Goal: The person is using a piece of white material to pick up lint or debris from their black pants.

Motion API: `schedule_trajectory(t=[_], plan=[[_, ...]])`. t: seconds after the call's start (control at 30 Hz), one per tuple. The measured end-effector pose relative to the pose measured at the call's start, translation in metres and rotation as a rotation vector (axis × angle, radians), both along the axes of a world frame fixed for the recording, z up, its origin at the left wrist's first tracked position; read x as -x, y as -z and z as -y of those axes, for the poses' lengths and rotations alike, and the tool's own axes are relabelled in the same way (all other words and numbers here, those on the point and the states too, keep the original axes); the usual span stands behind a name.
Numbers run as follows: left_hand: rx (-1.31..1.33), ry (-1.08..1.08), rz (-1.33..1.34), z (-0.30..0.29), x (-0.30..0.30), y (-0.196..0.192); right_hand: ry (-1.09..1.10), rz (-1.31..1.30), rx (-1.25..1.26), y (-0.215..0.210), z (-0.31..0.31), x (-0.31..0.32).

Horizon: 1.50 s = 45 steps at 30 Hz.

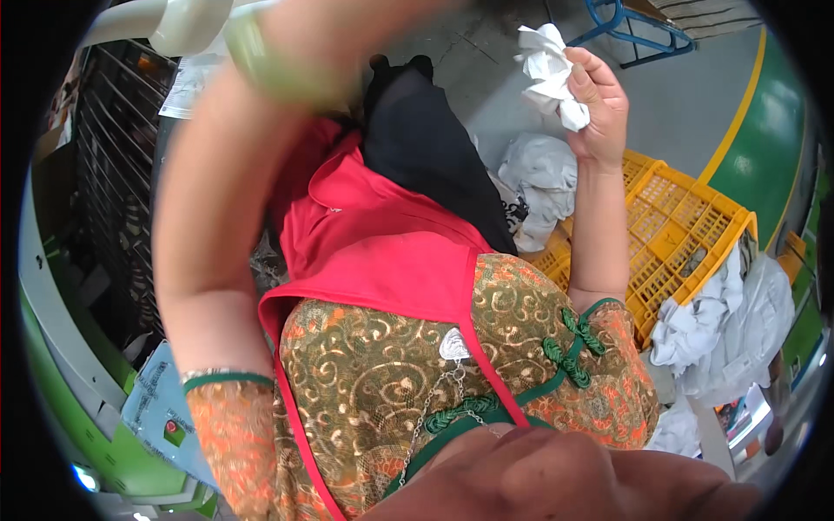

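In my raised right hand (599, 108) is a crumpled white cloth (547, 74), pinched between thumb and fingers at the upper right. The cloth bunches up in loose folds above the fingertips. My left arm reaches up across the left side, with a pale green bangle (261, 61) at the wrist. My left hand (356, 30) is smeared by motion and cut off by the top edge, so its fingers do not show. Close to that wrist is a white rounded piece of equipment (191, 26). A red apron (373, 269) covers my front and lap.
Yellow plastic crates (678, 234) stand on the right, with white bagged material (539, 182) beside them. More white cloth (699, 321) hangs at the crate's outer side. A blue metal frame (625, 30) stands at the top right. Dark metal bars (104, 165) line the left.
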<state>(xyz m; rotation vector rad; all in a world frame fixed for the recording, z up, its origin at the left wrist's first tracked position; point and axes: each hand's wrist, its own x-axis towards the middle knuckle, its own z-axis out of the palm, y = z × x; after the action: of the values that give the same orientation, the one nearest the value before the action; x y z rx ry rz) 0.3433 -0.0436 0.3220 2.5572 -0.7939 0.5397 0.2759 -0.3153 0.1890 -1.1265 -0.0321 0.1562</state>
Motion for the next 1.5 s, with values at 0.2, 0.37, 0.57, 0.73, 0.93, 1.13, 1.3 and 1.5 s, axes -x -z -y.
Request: schedule_trajectory(t=[0.2,0.37,0.57,0.73,0.93,1.13,1.3,1.5], plan=[[0.330,0.130,-0.233,0.037,0.137,0.108,0.021,-0.218,-0.258,0.020,-0.087,0.052],[0.631,0.076,-0.241,0.001,0.157,0.119,-0.018,-0.253,-0.205,0.031,-0.083,0.059],[0.491,0.054,-0.736,-0.072,0.225,0.148,-0.440,-0.193,0.506,0.038,-0.047,0.117],[0.556,0.292,-1.015,-0.065,0.243,0.163,-0.428,0.363,1.079,0.084,-0.076,0.125],[0.624,0.294,-1.427,0.003,0.225,0.194,-0.065,0.499,1.061,0.174,-0.048,0.021],[0.636,0.216,-1.584,0.008,0.223,0.187,-0.061,-0.150,0.767,0.162,0.003,-0.048],[0.670,0.355,-1.413,0.017,0.223,0.194,-0.286,0.266,0.599,0.114,0.017,-0.010],[0.538,0.329,-1.726,0.025,0.217,0.208,-0.576,0.865,0.955,0.122,-0.015,0.069]])
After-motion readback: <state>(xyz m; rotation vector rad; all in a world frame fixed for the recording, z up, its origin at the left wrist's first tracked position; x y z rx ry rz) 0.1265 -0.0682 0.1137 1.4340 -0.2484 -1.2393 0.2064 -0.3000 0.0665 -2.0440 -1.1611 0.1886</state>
